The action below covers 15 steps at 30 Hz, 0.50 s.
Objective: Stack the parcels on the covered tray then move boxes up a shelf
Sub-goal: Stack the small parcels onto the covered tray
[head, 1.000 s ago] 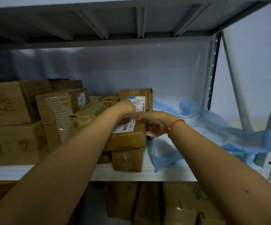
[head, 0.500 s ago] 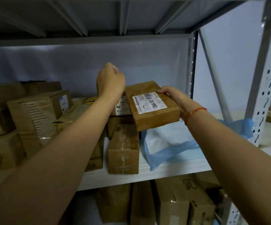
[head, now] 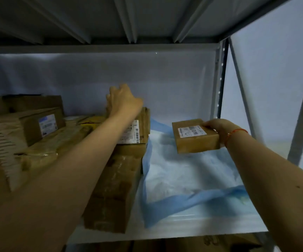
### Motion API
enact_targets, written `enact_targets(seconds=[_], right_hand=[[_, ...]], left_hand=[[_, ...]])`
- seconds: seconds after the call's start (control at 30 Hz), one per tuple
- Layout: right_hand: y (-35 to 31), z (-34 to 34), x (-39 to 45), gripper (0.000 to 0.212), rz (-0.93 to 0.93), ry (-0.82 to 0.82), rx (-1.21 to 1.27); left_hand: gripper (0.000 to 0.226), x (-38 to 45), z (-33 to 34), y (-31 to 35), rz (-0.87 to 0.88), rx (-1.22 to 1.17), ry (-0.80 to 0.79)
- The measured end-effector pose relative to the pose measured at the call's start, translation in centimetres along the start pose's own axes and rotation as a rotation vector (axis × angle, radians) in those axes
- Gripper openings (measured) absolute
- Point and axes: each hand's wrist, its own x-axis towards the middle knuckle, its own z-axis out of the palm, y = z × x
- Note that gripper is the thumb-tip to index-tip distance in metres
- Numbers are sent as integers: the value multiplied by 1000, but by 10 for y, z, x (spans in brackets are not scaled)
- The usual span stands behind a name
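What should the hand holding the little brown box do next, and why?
Probably lower it onto the blue cover. The right hand grips the small parcel by its right end, and it seems to hang above the cover, not resting on it. The cover below looks bare, so it could start the stack. The left hand reaches to another parcel on the pile.

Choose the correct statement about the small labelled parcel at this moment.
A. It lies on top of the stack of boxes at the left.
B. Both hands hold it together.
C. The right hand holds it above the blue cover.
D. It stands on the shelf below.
C: the right hand grips the small parcel by its right end, over the blue cover, while the left hand is apart, at the upright box on the stack.
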Motion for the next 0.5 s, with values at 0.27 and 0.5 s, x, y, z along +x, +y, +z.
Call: enact_targets(seconds=[0.27,0.5], right_hand=[[15,32,55,24,-41,-96,-168],[41,48,78,43,-140,-134,-565]], left_hand=[[45,6,32,13,38,161,34],[43,5,30,7,5,189,77]])
